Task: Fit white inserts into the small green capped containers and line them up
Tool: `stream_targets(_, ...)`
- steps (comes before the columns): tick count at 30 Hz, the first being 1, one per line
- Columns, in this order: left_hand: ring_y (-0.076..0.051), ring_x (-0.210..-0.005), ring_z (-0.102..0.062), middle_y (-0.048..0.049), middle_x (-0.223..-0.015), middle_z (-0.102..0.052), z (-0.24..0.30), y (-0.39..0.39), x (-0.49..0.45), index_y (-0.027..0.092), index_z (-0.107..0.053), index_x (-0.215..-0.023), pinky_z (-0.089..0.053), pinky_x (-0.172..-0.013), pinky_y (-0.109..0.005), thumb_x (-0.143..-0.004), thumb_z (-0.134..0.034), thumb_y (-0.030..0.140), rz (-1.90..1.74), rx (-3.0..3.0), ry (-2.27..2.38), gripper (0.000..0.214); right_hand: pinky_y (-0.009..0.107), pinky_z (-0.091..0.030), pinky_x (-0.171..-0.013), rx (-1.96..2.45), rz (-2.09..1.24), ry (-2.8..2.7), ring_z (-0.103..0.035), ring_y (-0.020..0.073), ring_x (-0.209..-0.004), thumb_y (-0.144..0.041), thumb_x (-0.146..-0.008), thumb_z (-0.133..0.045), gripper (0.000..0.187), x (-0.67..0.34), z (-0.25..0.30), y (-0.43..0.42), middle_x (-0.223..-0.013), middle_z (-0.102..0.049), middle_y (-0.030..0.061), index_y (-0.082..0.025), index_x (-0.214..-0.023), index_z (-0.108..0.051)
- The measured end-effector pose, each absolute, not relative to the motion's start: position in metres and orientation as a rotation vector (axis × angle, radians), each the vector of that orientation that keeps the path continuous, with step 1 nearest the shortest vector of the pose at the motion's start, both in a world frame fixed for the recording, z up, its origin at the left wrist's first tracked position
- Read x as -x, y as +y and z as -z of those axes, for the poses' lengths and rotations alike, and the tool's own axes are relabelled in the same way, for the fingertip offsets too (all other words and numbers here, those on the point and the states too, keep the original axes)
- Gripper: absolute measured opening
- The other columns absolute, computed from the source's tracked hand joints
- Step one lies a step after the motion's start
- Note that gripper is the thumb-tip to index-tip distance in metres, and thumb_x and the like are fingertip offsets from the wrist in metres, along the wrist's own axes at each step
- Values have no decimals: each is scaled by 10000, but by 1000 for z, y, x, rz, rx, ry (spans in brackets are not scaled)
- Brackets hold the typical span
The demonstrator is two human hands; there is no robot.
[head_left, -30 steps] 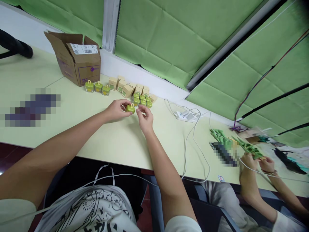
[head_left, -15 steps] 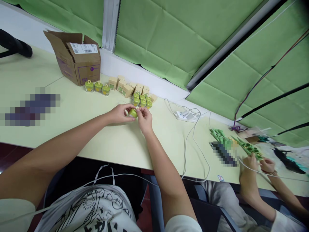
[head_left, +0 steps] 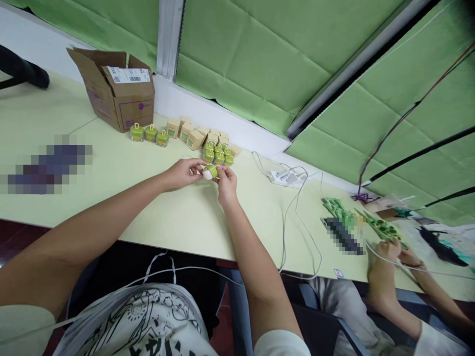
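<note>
A small green-lidded jar [head_left: 210,172] is held just above the table, in front of me. It is tilted, with its pale end turned toward my left hand. My right hand [head_left: 227,184] pinches the green lid side between thumb and fingers. At the pale end, the fingertips of my left hand [head_left: 184,173] are closed against the jar. Right behind my hands stands a tight group of several similar green-lidded jars [head_left: 219,157]. More of these, a row of three jars with loop handles [head_left: 150,132], stand farther left.
Several small cardboard boxes [head_left: 195,139] lie behind the jars. A large open carton [head_left: 122,101] stands at the back left. White cables run from a power strip [head_left: 285,178] across the table to the right. Beyond them, a co-worker's hands [head_left: 389,249] handle green pieces [head_left: 382,227].
The jar has been turned, so its pale end now shows to the left. My right hand has shifted slightly right, and my left fingers have opened a little. The co-worker's hands have moved closer together.
</note>
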State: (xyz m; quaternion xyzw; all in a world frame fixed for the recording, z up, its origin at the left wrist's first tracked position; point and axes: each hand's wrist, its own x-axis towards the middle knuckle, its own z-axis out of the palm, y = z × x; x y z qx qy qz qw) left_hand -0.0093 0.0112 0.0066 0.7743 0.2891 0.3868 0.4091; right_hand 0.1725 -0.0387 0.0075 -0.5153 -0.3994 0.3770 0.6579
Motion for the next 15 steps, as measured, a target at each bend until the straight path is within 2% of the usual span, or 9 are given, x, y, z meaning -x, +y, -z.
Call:
stream_targets(4, -180, -851, -620, -60, -1073, -745, -12, 25, 20, 201, -697, -1219, -526, -775, -316, -848, -671, 340, -1247, -1981, 937, 397, 220, -513, -643, 1184, -828, -849, -622, 123, -804, -448, -760, -753, 281, -173, -8, -38, -875, -689, -8, -200, -825, -638)
stream_targets(7, -229, -1037, -620, -90, -1238, -697, -11, 42, 32, 189, -671, -1224, -542, -890, -368, -811, -637, 251, -1402, -2021, 1166, 420, 213, -512, -639, 1205, -809, -846, -621, 124, -816, -426, -772, -740, 253, -173, -8, -38, -873, -689, -7, -204, -804, -624)
stream_targets(12, -313, -1343, -528, -138, -1468, -557, 3, 57, 40, 176, -549, -1412, -458, -1143, -471, -752, -644, 238, -1104, -2092, 1271, 670, 242, -524, -675, 1226, -779, -900, -622, 140, -825, -439, -795, -707, 252, -172, -7, -38, -867, -683, 1, -207, -842, -620)
stream_targets(15, -329, -1396, -505, -145, -1509, -537, 10, 54, 38, 174, -469, -1497, -415, -1191, -472, -736, -661, 261, -945, -2197, 1191, 789, 255, -525, -684, 1227, -756, -924, -615, 144, -816, -452, -804, -694, 264, -172, -5, -37, -859, -671, 3, -206, -858, -614)
